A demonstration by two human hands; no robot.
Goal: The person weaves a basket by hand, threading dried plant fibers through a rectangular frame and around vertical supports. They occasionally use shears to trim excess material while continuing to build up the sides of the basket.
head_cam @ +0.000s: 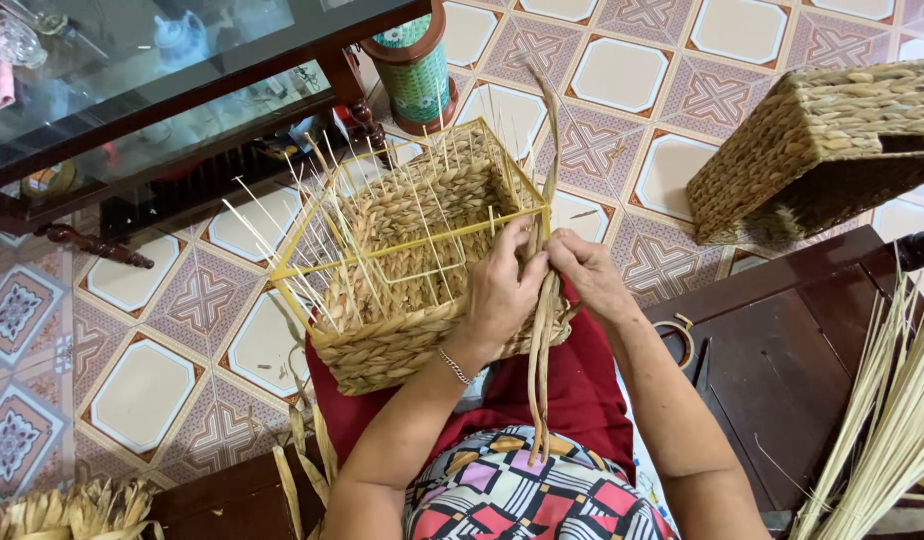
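The half-woven basket (412, 265) rests on her lap, its yellow frame (382, 255) tipped away. Her left hand (502, 290) presses flat on the rim while the right hand (587, 275) pinches the strands (544, 330). I'd say keep them taut and pack each turn snug against the row below.

Upright stakes (352, 215) crowd the basket (412, 250); tiled floor (622, 75) beyond lies open.

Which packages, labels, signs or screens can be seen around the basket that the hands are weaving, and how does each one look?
No package, sign or screen can be made out.
Cylindrical container: on the tiled floor beyond the half-woven basket, beside the glass-topped table; green-and-white patterned wrap like a label, red-brown bands above and below.
Finished woven basket: upper right, box-shaped, tan, without any label.
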